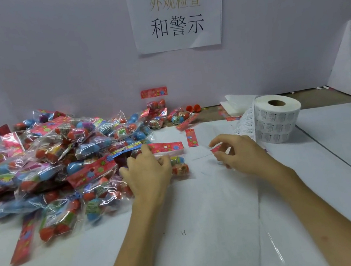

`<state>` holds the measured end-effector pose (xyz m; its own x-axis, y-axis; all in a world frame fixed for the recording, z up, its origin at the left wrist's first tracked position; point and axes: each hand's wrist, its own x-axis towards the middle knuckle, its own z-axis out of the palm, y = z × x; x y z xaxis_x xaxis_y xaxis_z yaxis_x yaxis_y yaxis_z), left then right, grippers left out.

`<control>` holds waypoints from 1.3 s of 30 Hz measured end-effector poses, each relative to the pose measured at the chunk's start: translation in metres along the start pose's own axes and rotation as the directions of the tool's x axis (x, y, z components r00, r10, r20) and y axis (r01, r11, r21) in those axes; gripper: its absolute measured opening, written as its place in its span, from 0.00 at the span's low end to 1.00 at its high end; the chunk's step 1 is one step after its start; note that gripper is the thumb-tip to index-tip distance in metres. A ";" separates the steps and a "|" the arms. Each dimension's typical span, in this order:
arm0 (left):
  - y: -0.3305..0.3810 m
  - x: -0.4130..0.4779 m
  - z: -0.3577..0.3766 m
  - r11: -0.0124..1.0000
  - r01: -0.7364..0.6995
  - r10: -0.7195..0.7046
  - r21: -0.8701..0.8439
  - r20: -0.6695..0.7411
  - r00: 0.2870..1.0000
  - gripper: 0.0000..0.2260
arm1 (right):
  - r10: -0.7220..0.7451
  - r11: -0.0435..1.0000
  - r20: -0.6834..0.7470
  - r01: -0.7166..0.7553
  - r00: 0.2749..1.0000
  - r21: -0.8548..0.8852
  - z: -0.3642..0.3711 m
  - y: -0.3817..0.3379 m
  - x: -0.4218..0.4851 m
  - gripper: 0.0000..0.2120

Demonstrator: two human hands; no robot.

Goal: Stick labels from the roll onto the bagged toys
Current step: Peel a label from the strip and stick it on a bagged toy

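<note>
A heap of clear bags (44, 167) with coloured egg toys and red flowered headers covers the left of the table. My left hand (147, 171) rests palm down on one bagged toy (178, 164) at the heap's right edge, fingers curled over it. My right hand (240, 153) hovers just right of that bag, pinching a small red-edged piece (216, 148) between thumb and fingers. The white label roll (276, 118) stands behind my right hand, its printed strip hanging loose towards my fingers.
Loose red header cards (191, 137) lie on the white table sheet (206, 220). A paper sign (176, 11) hangs on the back wall. Folded white paper (237, 102) sits behind the roll. A white panel (347, 59) leans at the right.
</note>
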<state>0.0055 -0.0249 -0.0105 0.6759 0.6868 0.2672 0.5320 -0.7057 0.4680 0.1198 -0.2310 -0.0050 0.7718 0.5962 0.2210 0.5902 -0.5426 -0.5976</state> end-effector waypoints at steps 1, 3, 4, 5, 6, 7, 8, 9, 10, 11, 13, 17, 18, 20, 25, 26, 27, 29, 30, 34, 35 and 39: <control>0.000 -0.001 0.001 0.998 -0.012 0.011 0.056 0.029 1.000 0.22 | 0.004 1.000 -0.001 -0.004 1.000 0.009 0.001 0.000 0.000 0.09; 0.001 -0.001 0.002 0.995 -0.041 0.035 0.093 0.062 0.997 0.26 | 0.012 1.000 0.003 -0.012 1.000 0.015 0.002 0.000 0.001 0.09; 0.001 -0.001 0.002 0.995 -0.053 0.048 0.079 0.063 0.997 0.26 | 0.014 1.000 0.006 -0.015 1.000 0.017 0.003 0.000 0.001 0.09; 0.002 -0.001 0.002 0.997 -0.063 0.061 0.049 0.056 0.997 0.25 | 0.015 1.000 0.006 -0.015 1.000 0.022 0.004 0.000 0.001 0.09; 0.003 -0.002 0.002 0.997 -0.072 0.072 0.004 0.044 0.996 0.24 | 0.014 1.000 0.000 -0.014 1.000 0.025 0.005 0.000 0.001 0.08; 0.005 -0.002 0.001 0.996 -0.077 0.079 -0.053 0.032 0.996 0.24 | 0.012 1.000 -0.010 -0.012 1.000 0.027 0.006 0.000 0.002 0.09; 0.006 -0.003 0.001 0.989 -0.073 0.076 -0.131 0.020 0.997 0.23 | 0.010 1.000 -0.022 -0.009 1.000 0.028 0.006 0.000 0.002 0.09; 0.008 -0.003 0.001 0.969 -0.063 0.066 -0.237 0.006 0.998 0.23 | 0.008 0.999 -0.034 -0.007 0.999 0.032 0.007 0.000 0.002 0.09; 0.009 -0.004 0.001 0.933 -0.050 0.052 -0.356 -0.004 0.999 0.24 | 0.007 0.999 -0.047 -0.005 0.999 0.038 0.007 0.000 0.003 0.10; 0.011 -0.004 0.000 0.886 -0.037 0.038 -0.462 -0.006 0.999 0.25 | 0.006 0.999 -0.060 -0.004 0.998 0.043 0.007 0.000 0.003 0.10; 0.013 -0.002 0.001 0.793 0.005 0.004 -0.609 0.013 1.000 0.26 | 0.005 0.999 -0.093 0.000 0.996 0.054 0.007 -0.001 0.004 0.11; 0.012 0.002 0.003 0.598 0.144 -0.090 -0.788 0.113 0.990 0.22 | -0.017 0.992 -0.166 0.037 0.986 0.117 0.006 -0.002 0.005 0.14; 0.011 0.004 0.003 0.537 0.182 -0.110 -0.824 0.145 0.983 0.19 | -0.018 0.987 -0.179 0.046 0.984 0.153 0.006 -0.003 0.006 0.13; 0.008 0.005 0.003 0.422 0.239 -0.127 -0.875 0.204 0.971 0.09 | -0.002 0.966 -0.184 0.049 0.983 0.253 0.007 -0.006 0.006 0.12; 0.013 0.006 -0.003 0.250 0.317 -0.145 -0.915 0.288 0.947 0.15 | 0.109 0.652 -0.002 -0.070 0.994 0.755 0.004 -0.024 0.003 0.13; 0.014 0.005 -0.004 0.220 0.333 -0.148 -0.917 0.306 0.940 0.15 | 0.121 0.532 0.063 -0.118 0.991 0.839 0.004 -0.026 0.002 0.14; 0.015 0.004 -0.004 0.189 0.346 -0.144 -0.919 0.322 0.936 0.15 | 0.122 0.409 0.131 -0.170 0.984 0.897 0.006 -0.030 0.002 0.15; 0.017 0.003 -0.006 0.098 0.365 -0.120 -0.926 0.353 0.928 0.15 | 0.103 0.184 0.251 -0.266 0.963 0.946 0.009 -0.035 0.000 0.19; 0.018 0.003 -0.008 0.042 0.382 -0.099 -0.923 0.377 0.921 0.16 | 0.090 0.099 0.297 -0.305 0.951 0.947 0.012 -0.037 -0.002 0.21; 0.018 0.001 -0.011 -0.074 0.449 0.028 -0.890 0.448 0.893 0.17 | 0.043 -0.023 0.399 -0.399 0.916 0.917 0.019 -0.044 -0.007 0.24; 0.017 0.000 -0.011 -0.080 0.454 0.051 -0.888 0.451 0.891 0.16 | 0.035 -0.021 0.410 -0.409 0.912 0.912 0.020 -0.045 -0.008 0.24; 0.017 -0.001 -0.010 -0.079 0.448 0.063 -0.890 0.445 0.894 0.17 | 0.012 -0.009 0.431 -0.431 0.902 0.902 0.023 -0.047 -0.010 0.24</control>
<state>0.0089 -0.0362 0.0059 0.8643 0.4916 -0.1061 -0.1929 0.5188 0.8329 0.0791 -0.1982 0.0033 0.6019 0.7862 -0.1400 -0.5510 0.2820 -0.7854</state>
